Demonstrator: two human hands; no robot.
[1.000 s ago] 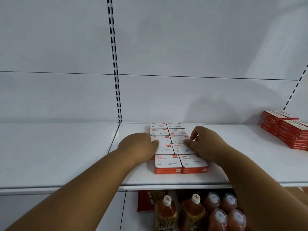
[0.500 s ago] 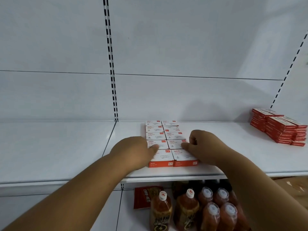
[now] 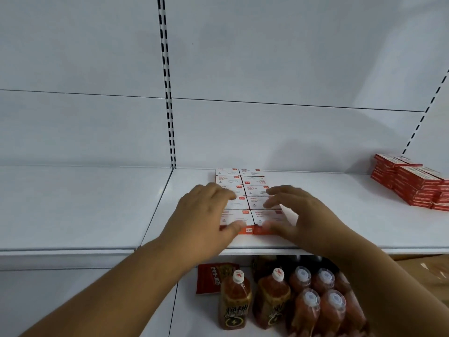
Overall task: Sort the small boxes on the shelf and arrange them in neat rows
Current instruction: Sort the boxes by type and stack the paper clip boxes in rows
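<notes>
Your left hand (image 3: 206, 215) and right hand (image 3: 295, 214) both blur at the fingertips, so you cannot tell whether they touch the small white-topped, orange-sided cardboard boxes (image 3: 243, 190) beneath them or hover just above; both are spread wide, fingers loosely straight, gripping nothing. The boxes lie between and under your hands in two columns of five rows, ten in all, though your palms hide parts of the nearest three rows. The front pair sits just short of the white metal shelf (image 3: 97, 203) edge, and bare shelf runs wide beyond your left hand. Well past your right hand, stacked red flat boxes (image 3: 410, 183) are cut off by the frame, too many to count. Below your wrists stand six visible orange drink bottles (image 3: 272, 297) and one red packet (image 3: 213, 278).
</notes>
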